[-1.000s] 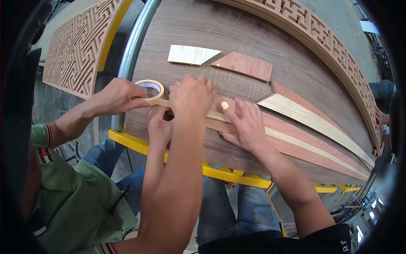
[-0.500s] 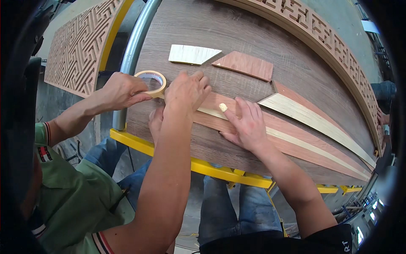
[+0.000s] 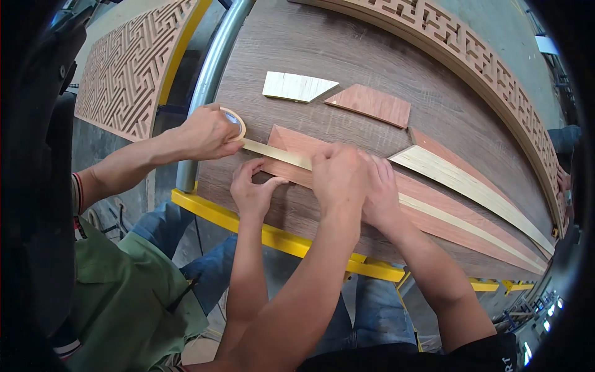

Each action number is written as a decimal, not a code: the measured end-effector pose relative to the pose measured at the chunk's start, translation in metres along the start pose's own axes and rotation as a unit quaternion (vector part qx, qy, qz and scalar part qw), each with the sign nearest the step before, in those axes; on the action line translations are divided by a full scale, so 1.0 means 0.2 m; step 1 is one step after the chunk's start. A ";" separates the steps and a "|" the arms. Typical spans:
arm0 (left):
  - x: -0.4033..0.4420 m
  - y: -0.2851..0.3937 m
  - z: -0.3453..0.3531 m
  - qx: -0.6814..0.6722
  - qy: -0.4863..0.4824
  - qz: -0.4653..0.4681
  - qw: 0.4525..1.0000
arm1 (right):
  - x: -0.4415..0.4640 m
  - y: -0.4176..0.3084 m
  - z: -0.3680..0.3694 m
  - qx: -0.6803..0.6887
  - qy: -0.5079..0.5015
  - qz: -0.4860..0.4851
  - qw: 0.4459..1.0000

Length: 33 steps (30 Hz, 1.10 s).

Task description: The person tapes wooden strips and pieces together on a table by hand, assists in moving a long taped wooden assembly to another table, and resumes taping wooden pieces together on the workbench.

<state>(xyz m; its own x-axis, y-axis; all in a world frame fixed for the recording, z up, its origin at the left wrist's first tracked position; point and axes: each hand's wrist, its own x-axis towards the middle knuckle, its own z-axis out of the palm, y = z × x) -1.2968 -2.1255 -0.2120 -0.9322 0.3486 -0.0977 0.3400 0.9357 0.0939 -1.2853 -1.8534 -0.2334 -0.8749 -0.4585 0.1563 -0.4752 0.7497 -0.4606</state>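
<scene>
My left hand [image 3: 253, 186] curls at the near left end of a long pair of wooden strips [image 3: 421, 223], its fingertips at the end and its thumb along the near edge. My right hand [image 3: 381, 193] lies on the strips farther right with fingers stretched out; a co-worker's hand partly covers it, and its thumb is hidden. Pale masking tape [image 3: 276, 154] runs along the seam between the strips. A co-worker's left hand [image 3: 211, 133] grips the tape roll [image 3: 234, 121], while that person's right hand [image 3: 339, 177] presses on the tape beside my right hand.
A pale offcut [image 3: 297, 85] and a reddish offcut [image 3: 372, 105] lie beyond the strips. Another pale strip [image 3: 471, 183] lies alongside. A curved carved panel [image 3: 471, 62] borders the far side of the table [image 3: 291, 37]. A yellow bar [image 3: 279, 239] edges the near side.
The co-worker's right hand has slid right along the seam, and a length of tape now stretches back to the roll. My left hand has come into fuller view. The view has shifted slightly.
</scene>
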 end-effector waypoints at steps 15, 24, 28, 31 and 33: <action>-0.03 0.02 0.01 -0.117 0.122 -0.109 0.980 | 0.03 -0.05 -0.04 -0.012 -0.015 0.010 1.000; -0.08 -0.06 0.10 -0.211 0.169 -0.163 0.949 | 0.02 -0.04 -0.04 -0.009 -0.030 0.014 0.999; 0.01 -0.09 0.17 -0.567 0.118 -0.346 0.738 | 0.03 -0.04 -0.04 -0.020 -0.027 0.012 0.999; 0.25 0.03 -0.05 -0.157 -0.118 -0.002 0.981 | 0.03 -0.04 -0.05 -0.032 -0.028 0.007 0.999; 0.34 0.08 -0.16 0.165 -0.254 0.236 0.923 | 0.03 -0.04 -0.05 -0.030 -0.028 0.002 0.999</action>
<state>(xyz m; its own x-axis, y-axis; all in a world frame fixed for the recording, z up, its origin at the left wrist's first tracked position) -1.3598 -2.0887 -0.1846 -0.5201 0.6234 -0.5838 0.7911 0.6093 -0.0542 -1.2869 -1.8579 -0.2197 -0.8712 -0.4798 0.1042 -0.4774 0.7785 -0.4074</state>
